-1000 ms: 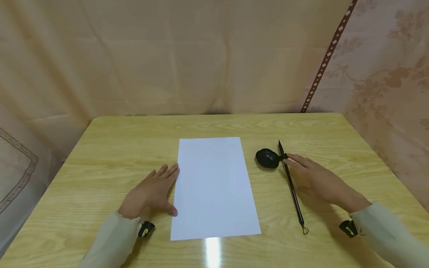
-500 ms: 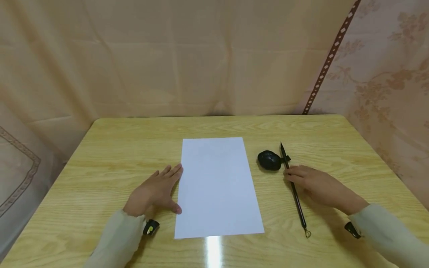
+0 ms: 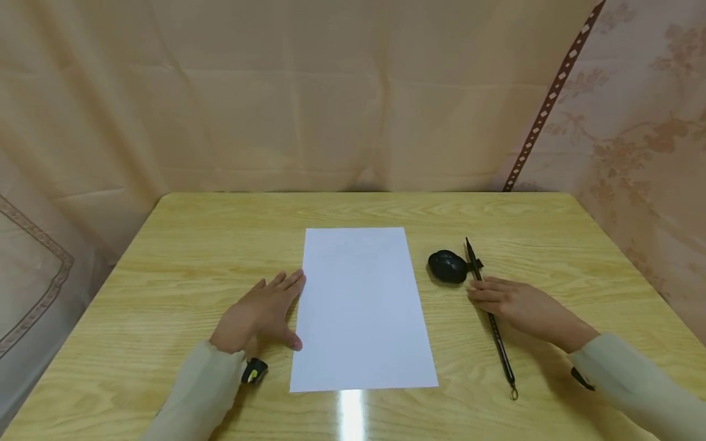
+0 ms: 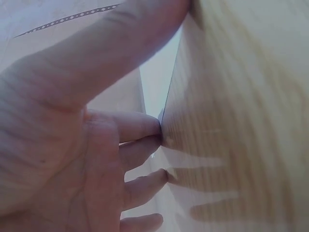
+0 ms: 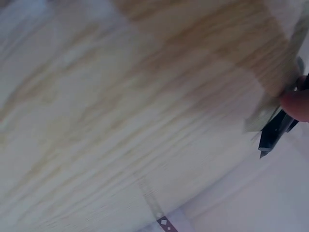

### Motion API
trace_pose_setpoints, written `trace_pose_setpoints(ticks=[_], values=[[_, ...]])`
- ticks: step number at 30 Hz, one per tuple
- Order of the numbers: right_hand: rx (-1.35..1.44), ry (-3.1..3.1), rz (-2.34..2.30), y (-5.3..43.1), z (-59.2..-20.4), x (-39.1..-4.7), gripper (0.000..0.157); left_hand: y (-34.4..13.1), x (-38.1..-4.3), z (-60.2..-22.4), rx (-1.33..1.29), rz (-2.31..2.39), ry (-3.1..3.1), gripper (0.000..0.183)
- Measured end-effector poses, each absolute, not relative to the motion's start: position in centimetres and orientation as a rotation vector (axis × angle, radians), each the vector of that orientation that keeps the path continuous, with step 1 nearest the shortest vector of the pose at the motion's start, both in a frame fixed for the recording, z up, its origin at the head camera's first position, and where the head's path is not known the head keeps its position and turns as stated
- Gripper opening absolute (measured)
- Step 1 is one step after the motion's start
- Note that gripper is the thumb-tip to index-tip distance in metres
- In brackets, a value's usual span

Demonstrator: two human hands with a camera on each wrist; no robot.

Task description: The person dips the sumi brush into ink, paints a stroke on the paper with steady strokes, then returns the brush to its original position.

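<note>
A white sheet of paper [image 3: 361,312] lies flat on the table. My left hand [image 3: 263,315] rests at its left edge with the fingers spread; fingertips and thumb touch the edge. To the right of the paper sits a glossy black rounded object [image 3: 447,266] with a short stub on its right side. A black calligraphy brush [image 3: 499,343] lies across that stub, bristles pointing away and hanging loop towards me. My right hand [image 3: 521,306] pinches the brush's upper shaft from the right. In the right wrist view only one fingertip [image 5: 295,104] shows, against the brush's dark end.
The wooden table [image 3: 193,245] has its far edge against a hanging beige curtain [image 3: 331,110]. A flowered cloth [image 3: 645,135] hangs at the right. Light glares off the tabletop below the paper.
My right hand has drawn back from the stub to lower on the brush and taken hold of it. The brush's loop end has swung slightly right. My left hand stays at the paper's edge.
</note>
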State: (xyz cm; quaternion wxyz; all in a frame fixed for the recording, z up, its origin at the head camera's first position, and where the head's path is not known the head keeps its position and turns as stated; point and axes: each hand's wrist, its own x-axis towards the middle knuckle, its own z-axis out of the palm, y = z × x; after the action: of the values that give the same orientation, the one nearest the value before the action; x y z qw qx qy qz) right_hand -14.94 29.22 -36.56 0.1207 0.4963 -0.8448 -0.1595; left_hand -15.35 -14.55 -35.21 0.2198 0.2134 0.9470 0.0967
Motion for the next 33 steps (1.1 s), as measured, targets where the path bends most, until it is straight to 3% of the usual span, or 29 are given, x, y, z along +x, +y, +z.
trace_pose_setpoints(ticks=[14,19,33], values=[[1.493,-2.333,-0.329,29.7,-36.9,-15.1,0.035,-14.5,-15.2,-35.3,0.574,0.323,2.602,0.112],[1.453,-2.260,-0.277,29.7,-36.7,-15.4,0.072,-14.4,-15.2,-35.2,0.565,0.319,2.606,0.111],[1.223,-2.128,0.260,30.6,-35.0,-17.2,0.038,-14.5,-15.2,-35.1,0.563,0.343,2.598,0.110]])
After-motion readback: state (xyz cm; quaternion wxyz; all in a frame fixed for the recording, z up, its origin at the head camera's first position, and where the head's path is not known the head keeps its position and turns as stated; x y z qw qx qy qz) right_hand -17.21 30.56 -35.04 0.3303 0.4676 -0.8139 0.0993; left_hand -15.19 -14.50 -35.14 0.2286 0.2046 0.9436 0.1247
